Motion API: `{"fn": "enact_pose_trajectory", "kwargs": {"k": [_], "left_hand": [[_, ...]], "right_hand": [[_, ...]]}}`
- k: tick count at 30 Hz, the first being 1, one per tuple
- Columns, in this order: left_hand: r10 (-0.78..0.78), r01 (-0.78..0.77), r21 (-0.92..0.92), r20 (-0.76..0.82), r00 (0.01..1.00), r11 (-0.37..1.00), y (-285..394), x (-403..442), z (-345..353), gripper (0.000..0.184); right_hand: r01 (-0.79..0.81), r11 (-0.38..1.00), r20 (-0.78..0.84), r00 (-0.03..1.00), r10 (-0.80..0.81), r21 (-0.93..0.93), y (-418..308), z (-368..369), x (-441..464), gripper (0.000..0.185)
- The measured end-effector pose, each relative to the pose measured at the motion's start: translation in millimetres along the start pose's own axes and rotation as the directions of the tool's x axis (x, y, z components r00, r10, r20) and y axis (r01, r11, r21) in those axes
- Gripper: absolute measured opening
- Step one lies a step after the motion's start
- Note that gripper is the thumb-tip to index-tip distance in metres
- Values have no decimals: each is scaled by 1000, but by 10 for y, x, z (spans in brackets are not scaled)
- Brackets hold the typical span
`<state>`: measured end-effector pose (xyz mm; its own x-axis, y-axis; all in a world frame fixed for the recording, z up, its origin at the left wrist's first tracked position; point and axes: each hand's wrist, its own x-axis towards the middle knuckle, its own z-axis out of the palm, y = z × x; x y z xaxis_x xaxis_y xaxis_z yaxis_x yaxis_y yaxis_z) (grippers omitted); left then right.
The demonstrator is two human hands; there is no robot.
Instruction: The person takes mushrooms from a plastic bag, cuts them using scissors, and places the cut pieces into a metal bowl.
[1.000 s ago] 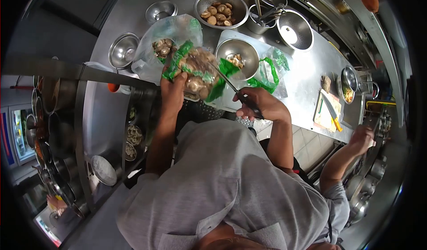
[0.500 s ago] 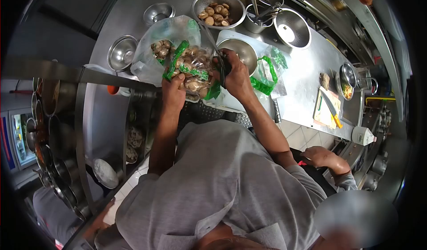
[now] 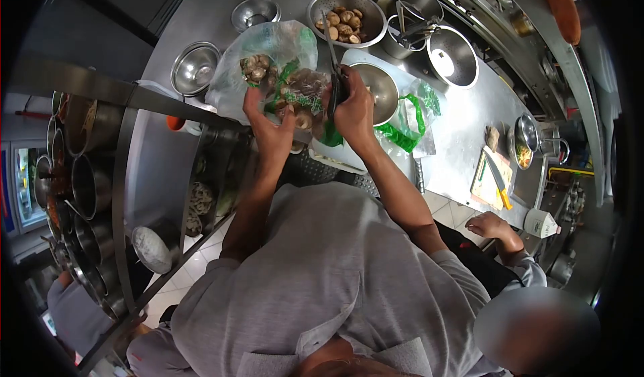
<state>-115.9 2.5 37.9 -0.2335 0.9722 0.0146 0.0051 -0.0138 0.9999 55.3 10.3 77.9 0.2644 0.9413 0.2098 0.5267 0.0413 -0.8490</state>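
Note:
A clear plastic pack of mushrooms (image 3: 305,98) with green printing is held over the steel table. My left hand (image 3: 270,132) grips its near left side, thumb on top. In my right hand (image 3: 354,112) is a pair of scissors (image 3: 333,56) with black handles, its blades pointing away from me. The right hand's fingers lie against the pack's right edge. Behind the pack spreads a large clear plastic bag (image 3: 282,39), with more mushrooms (image 3: 255,67) beside it on the left. To the right of my right hand are a steel bowl (image 3: 380,95) and torn green-edged wrapping (image 3: 409,129).
A colander (image 3: 379,31) of mushrooms stands at the back. Steel bowls (image 3: 194,68) sit on the left. A knife (image 3: 496,176) lies on a cutting board (image 3: 484,182) at right. A metal shelf post (image 3: 121,229) is close on my left. A co-worker's hand (image 3: 493,226) is at right.
The scissors have swung to point away from me, their blades now clear of the pack. The pack has tilted and sits lower in my left hand. The co-worker's hand has shifted.

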Motion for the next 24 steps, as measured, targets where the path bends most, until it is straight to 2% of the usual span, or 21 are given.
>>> {"fn": "enact_pose_trajectory", "kwargs": {"k": [1,2,3,4,6,7,8,11,13,14,15,16,17,19,20,21,22,23,24], "left_hand": [[334,-326,257,11,943,910,64,42,-12,58],[615,-582,481,107,781,656,147,89,-24,60],[597,-636,428,240,765,642,280,137,-29,57],[597,-630,435,229,768,643,261,203,-25,57],[483,-650,457,436,759,608,223,395,-24,37],[472,-614,414,400,786,672,238,460,-26,33],[477,-614,419,392,787,669,247,554,-62,33],[381,-555,347,456,805,756,271,770,-178,30],[423,-625,233,559,713,745,364,918,-227,28],[426,-626,232,557,713,745,346,961,-208,28],[499,-680,263,511,700,684,301,989,-165,25],[569,-726,298,466,677,620,246,1002,-139,22],[570,-726,298,465,677,619,188,1013,-137,22],[560,-678,431,384,735,595,91,1039,-135,15],[559,-680,428,388,733,595,46,1071,-141,15],[586,-684,341,354,729,645,27,1107,-146,14],[609,-684,250,317,727,686,8,1140,-158,14],[609,-685,250,320,726,685,-9,1167,-187,14],[578,-656,246,322,750,714,-31,1191,-219,14]], "right_hand": [[39,999,-6,999,-39,19,-17,50,49,50],[78,996,-13,997,-78,39,-35,95,93,50],[83,996,-7,997,-83,40,-78,118,134,50],[72,996,26,997,-74,61,-146,136,181,50],[72,993,70,994,-79,88,-227,211,239,50],[108,987,76,990,-118,120,-247,242,264,47],[144,978,77,985,-157,150,-266,270,300,44],[206,973,100,971,-217,107,-353,302,397,48],[255,966,100,961,-259,47,-340,411,456,49],[303,953,100,949,-300,-13,-317,460,486,49],[306,952,102,947,-303,-15,-287,514,508,49],[361,927,100,931,-351,-103,-250,574,517,49],[411,892,102,912,-398,-188,-219,630,536,50],[403,895,97,915,-391,-193,-183,725,601,50],[390,900,91,921,-379,-196,-161,764,624,50],[386,901,87,922,-376,-197,-163,786,645,50],[330,938,70,944,-324,-107,-167,809,666,52],[271,963,58,961,-270,-13,-173,835,684,53],[269,963,56,962,-267,-12,-174,852,699,53]]}}
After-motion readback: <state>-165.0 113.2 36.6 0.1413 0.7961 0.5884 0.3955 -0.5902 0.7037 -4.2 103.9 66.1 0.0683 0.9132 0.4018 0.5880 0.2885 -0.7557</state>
